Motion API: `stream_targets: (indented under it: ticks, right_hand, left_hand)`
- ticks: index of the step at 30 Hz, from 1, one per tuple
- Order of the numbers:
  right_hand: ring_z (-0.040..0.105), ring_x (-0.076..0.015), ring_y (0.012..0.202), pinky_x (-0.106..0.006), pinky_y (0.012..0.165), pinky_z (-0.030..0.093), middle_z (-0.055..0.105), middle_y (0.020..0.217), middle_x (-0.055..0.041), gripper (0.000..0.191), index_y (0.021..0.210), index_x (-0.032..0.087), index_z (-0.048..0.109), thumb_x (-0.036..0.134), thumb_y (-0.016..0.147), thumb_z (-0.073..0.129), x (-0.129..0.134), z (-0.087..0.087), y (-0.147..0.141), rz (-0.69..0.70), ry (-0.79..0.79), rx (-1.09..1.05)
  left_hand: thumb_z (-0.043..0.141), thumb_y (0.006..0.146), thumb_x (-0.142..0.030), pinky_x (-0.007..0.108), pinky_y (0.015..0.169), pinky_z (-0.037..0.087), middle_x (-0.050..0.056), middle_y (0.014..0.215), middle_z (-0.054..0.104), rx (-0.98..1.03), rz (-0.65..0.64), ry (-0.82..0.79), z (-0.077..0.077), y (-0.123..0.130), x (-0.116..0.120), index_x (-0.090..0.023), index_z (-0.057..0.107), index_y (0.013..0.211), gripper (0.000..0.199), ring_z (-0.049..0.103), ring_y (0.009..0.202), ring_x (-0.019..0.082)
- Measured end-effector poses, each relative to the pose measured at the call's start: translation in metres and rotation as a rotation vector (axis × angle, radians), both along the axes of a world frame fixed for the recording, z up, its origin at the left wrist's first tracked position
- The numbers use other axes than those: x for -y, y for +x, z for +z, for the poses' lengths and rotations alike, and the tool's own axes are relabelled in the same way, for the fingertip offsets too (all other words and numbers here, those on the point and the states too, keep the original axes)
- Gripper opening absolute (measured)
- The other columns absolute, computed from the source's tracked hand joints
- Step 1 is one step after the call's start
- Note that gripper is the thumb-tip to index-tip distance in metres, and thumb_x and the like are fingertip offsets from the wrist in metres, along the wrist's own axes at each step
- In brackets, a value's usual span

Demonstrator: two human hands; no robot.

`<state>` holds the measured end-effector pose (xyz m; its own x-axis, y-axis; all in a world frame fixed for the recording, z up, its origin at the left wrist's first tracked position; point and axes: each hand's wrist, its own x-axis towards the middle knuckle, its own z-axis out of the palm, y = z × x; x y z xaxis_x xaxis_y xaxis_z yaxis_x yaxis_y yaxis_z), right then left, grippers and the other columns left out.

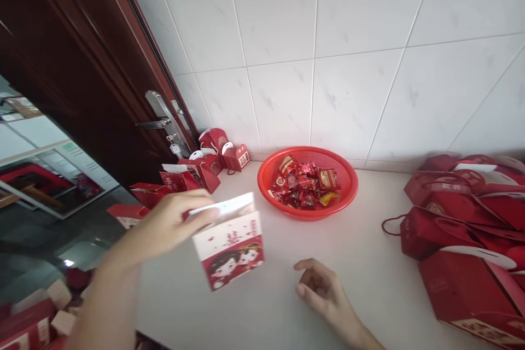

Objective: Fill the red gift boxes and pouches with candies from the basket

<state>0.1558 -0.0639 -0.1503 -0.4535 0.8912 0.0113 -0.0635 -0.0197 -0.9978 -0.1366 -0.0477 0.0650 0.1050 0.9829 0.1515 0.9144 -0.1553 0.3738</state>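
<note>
A tiled wall [353, 98] is rising behind a pale tabletop [266, 311], red cartons [455, 284] are crowding its right side, and a red basket [307, 215] is holding wrapped candies [303, 181]. Nearer the camera, the left hand [174, 221] is closing thumb and fingers on the top of a small box [238, 251], which is hanging tilted below the fingertips, its wide face running sideways. The right hand [330, 295] is curling loosely, empty, thumb and forefinger parted, to the box's right. Cream and red are covering the box, with two cartoon figures showing.
</note>
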Motion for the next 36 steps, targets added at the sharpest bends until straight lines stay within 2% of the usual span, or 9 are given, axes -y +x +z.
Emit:
stream_targets:
  ticks: [1,4,8,12,18,23,27,32,36]
  right_hand:
    - [0.046,-0.0112,0.06,-0.024,0.058,0.037,0.055,0.074,0.0021,0.052,0.118,0.018,0.059,0.054,0.083,0.07,-0.004,0.001,0.004,-0.033,0.042,0.007]
    - [0.045,-0.0097,0.056,-0.024,0.056,0.038,0.057,0.082,0.0025,0.073,0.142,0.021,0.041,0.047,0.081,0.073,-0.014,0.0,0.012,-0.122,0.13,0.073]
    - [0.047,-0.0119,0.055,-0.024,0.054,0.039,0.053,0.072,0.0044,0.055,0.134,0.019,0.049,0.044,0.087,0.064,-0.027,-0.003,0.021,-0.272,0.183,0.163]
    - [0.045,-0.0121,0.052,-0.023,0.05,0.037,0.051,0.065,0.004,0.028,0.106,0.019,0.063,0.042,0.093,0.054,-0.033,-0.006,0.026,-0.428,0.268,0.248]
    - [0.044,-0.0111,0.049,-0.022,0.048,0.036,0.054,0.06,0.0038,0.022,0.082,0.021,0.059,0.033,0.097,0.049,-0.03,-0.012,0.022,-0.489,0.486,0.388]
    - [0.044,-0.0106,0.047,-0.021,0.046,0.035,0.055,0.059,0.0043,0.019,0.091,0.02,0.063,0.033,0.098,0.051,-0.026,-0.008,0.02,-0.47,0.539,0.394]
    - [0.046,-0.0119,0.048,-0.022,0.047,0.037,0.055,0.06,0.0029,0.03,0.106,0.017,0.064,0.041,0.101,0.048,-0.022,0.001,0.023,-0.447,0.479,0.343]
    - [0.047,-0.0145,0.051,-0.024,0.045,0.036,0.054,0.06,0.0003,0.046,0.102,0.017,0.066,0.055,0.101,0.04,-0.023,0.008,0.027,-0.552,0.347,0.281]
    - [0.047,-0.0151,0.053,-0.024,0.045,0.035,0.054,0.06,-0.0009,0.051,0.091,0.018,0.066,0.062,0.098,0.04,-0.027,0.005,0.028,-0.615,0.302,0.266]
  left_hand:
    - [0.048,0.094,-0.054,0.021,0.061,0.044,0.0,0.076,0.067,0.044,-0.142,-0.038,-0.004,0.018,-0.01,-0.019,0.07,0.074,0.046,0.061,0.069,0.014]
    - [0.05,0.098,-0.043,0.023,0.068,0.043,0.002,0.081,0.064,0.153,-0.374,-0.056,-0.018,0.058,-0.039,-0.018,0.071,0.08,0.037,0.059,0.073,0.014]
    - [0.055,0.096,-0.04,0.024,0.069,0.041,0.002,0.078,0.061,0.273,-0.536,-0.143,-0.038,0.09,-0.066,-0.016,0.072,0.079,0.034,0.056,0.073,0.014]
    - [0.061,0.091,-0.038,0.024,0.066,0.038,0.001,0.076,0.058,0.41,-0.573,-0.352,-0.058,0.105,-0.086,-0.015,0.069,0.073,0.031,0.051,0.071,0.013]
    - [0.068,0.08,-0.038,0.025,0.063,0.034,-0.002,0.068,0.055,0.562,-0.523,-0.582,-0.072,0.1,-0.107,-0.014,0.062,0.062,0.031,0.045,0.065,0.011]
    - [0.07,0.083,-0.043,0.026,0.075,0.044,0.003,0.084,0.071,0.425,-0.636,-0.558,-0.061,0.094,-0.109,-0.016,0.075,0.082,0.028,0.06,0.081,0.017]
    - [0.072,0.082,-0.053,0.031,0.089,0.05,0.009,0.11,0.076,0.407,-0.651,-0.558,-0.052,0.089,-0.116,-0.018,0.075,0.11,0.045,0.067,0.104,0.025]
    - [0.057,0.093,-0.052,0.031,0.085,0.053,0.011,0.106,0.077,0.426,-0.642,-0.486,-0.052,0.097,-0.153,-0.015,0.074,0.112,0.044,0.07,0.099,0.023]
    - [0.056,0.095,-0.033,0.028,0.091,0.052,0.009,0.117,0.076,0.038,-0.76,-0.366,-0.066,0.13,-0.19,-0.015,0.073,0.117,0.033,0.071,0.105,0.02]
